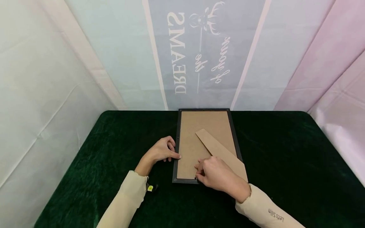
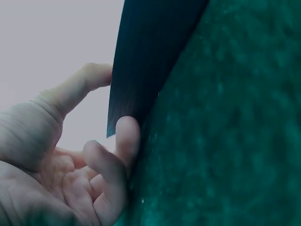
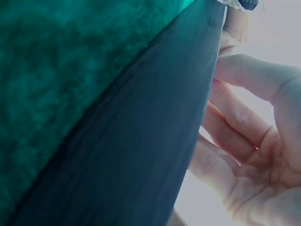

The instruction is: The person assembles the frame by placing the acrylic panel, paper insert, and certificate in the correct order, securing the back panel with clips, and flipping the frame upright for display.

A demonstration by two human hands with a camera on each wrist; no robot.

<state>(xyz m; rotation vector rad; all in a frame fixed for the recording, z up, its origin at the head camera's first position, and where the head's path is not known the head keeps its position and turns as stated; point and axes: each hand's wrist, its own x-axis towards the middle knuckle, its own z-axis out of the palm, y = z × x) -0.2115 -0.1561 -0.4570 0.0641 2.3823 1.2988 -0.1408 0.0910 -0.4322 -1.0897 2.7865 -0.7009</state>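
A picture frame (image 1: 175,172) with a black rim lies face down on the green cloth, its brown backing board (image 1: 189,139) upward. A brown easel leg (image 1: 219,145) slants across the board. At the frame's left side, my left hand (image 1: 163,150) holds the rim, thumb on top and fingers down along the outer side; the left wrist view shows this hand (image 2: 75,155) at the dark edge. My right hand (image 1: 215,172) is over the near rim, fingers bent and thumb tip beside a small black tab (image 1: 195,178). Whether it pinches the tab, I cannot tell.
Dark green plush cloth (image 1: 114,152) covers the table around the frame. A pale fabric backdrop (image 1: 199,98) with mirrored lettering hangs along the far edge. Light fabric walls (image 1: 42,95) stand at the sides. A yellow tag (image 1: 150,188) shows near my left cuff.
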